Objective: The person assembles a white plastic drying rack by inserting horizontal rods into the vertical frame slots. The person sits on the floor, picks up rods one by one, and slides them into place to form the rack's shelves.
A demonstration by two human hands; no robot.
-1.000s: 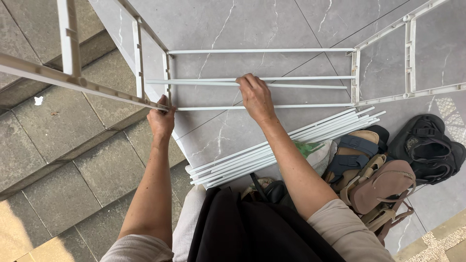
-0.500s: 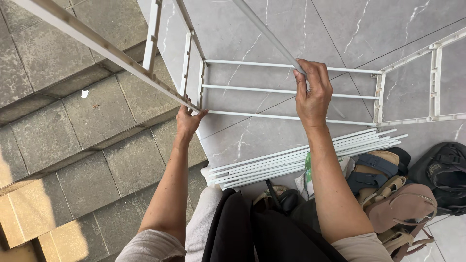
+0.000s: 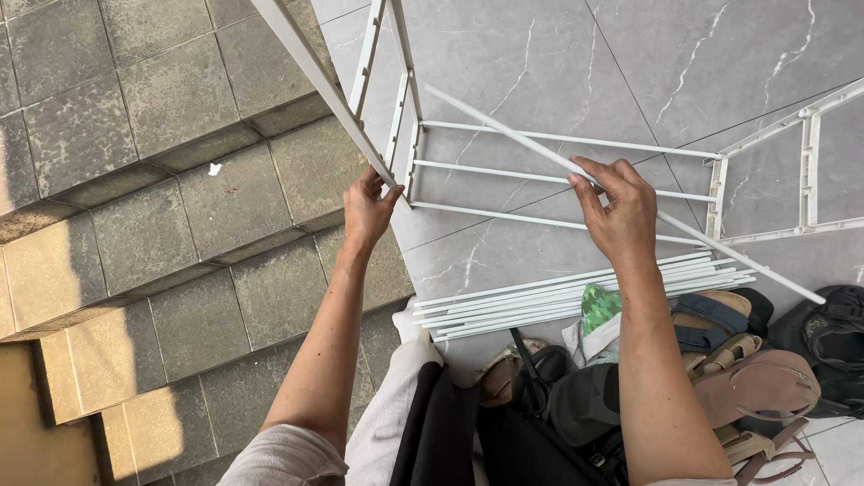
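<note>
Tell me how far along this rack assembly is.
Done: three white rods span the two side frames. In hand: the right hand holds a loose rod tilted across them, while the left hand steadies the left side frame. Left: a bundle of rods lies on the floor tiles.

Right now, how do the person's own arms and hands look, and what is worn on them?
Both forearms are bare. The left hand and right hand wear no gloves; no rings, watch or bracelets are visible. Short light beige sleeves end near the elbows. The fingers are uncovered.
</note>
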